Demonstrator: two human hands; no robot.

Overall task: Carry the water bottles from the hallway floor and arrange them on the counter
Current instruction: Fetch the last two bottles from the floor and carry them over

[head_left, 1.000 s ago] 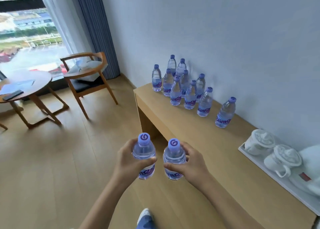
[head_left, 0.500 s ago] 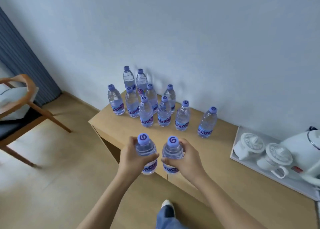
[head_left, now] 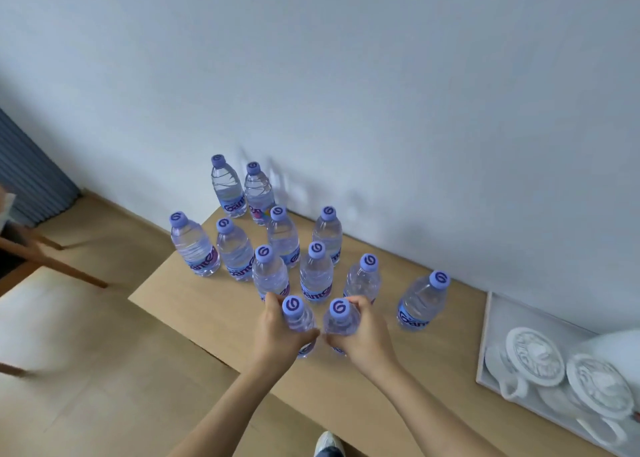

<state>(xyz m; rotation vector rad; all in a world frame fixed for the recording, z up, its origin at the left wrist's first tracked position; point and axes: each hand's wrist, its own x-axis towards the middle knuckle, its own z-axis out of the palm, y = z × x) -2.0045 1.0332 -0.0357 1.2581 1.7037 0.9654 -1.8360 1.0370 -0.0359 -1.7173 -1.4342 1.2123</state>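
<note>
Fingers point(head_left: 277, 302) around two bottles point(head_left: 300, 321)

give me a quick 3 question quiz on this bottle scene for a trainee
1. How many bottles stand free on the counter, not counting the two being held?
2. True or false: the left hand holds nothing.
3. What sits on the counter to the right of the lone bottle? A) a laptop B) a white tray with lidded cups C) a plant

Key
1. Ten.
2. False: the left hand grips one bottle; the right hand grips another.
3. B.
</note>
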